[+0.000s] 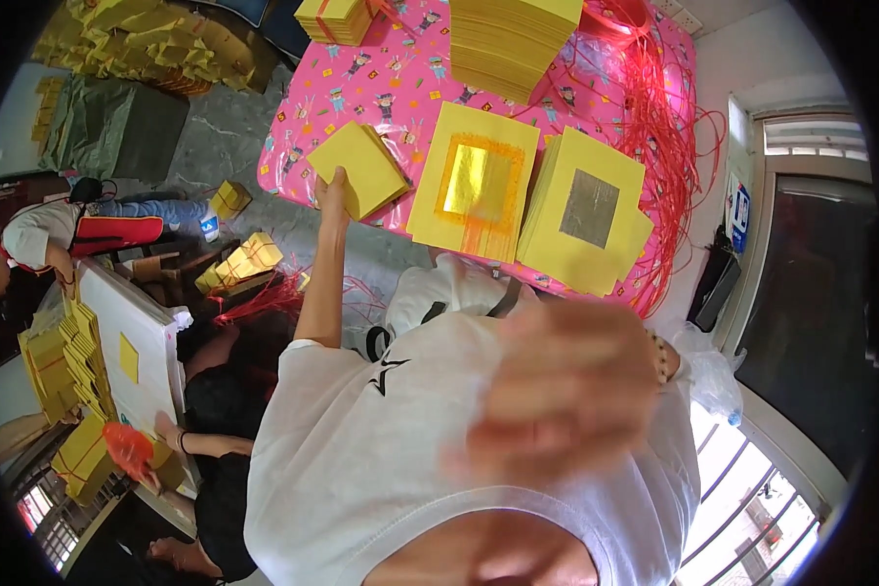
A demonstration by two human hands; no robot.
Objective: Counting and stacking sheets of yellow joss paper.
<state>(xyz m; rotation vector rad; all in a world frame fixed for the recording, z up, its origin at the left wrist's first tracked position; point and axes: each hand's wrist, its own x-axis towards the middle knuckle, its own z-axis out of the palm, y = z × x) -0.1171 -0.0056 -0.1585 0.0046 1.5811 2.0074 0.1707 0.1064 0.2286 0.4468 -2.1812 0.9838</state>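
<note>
A table [303,112] under a pink cloth with printed figures takes up the far side of the scene, in front of the person in a white T-shirt [381,439]. To the left stands a smaller white-topped table [146,327], with yellow paper bundles [88,356] along its left side and co-workers' arms reaching in. A tangle of red strings [647,166] spreads down the right part of the pink cloth. At the far edge rises a tall yellow stack [513,44]; a tied yellow bundle [334,21] sits to its left.

Nearer the person, two piles lie side by side: a gold-panel pile [430,195] in the middle and a grey-square pile [620,215] just to its right, its sheets slightly fanned.

The right hand [566,391] is raised close before the chest, badly blurred; whether it is open or closed, or holds anything, cannot be told. The small yellow stack [366,168] is at the near left edge of the pink table, left of the gold-panel pile. The left hand [332,200] is clamped on its near left edge, thumb on top, the other fingers hidden. The two hands are well apart. Smallest is a beaded bracelet [662,357] on the right wrist.
</note>
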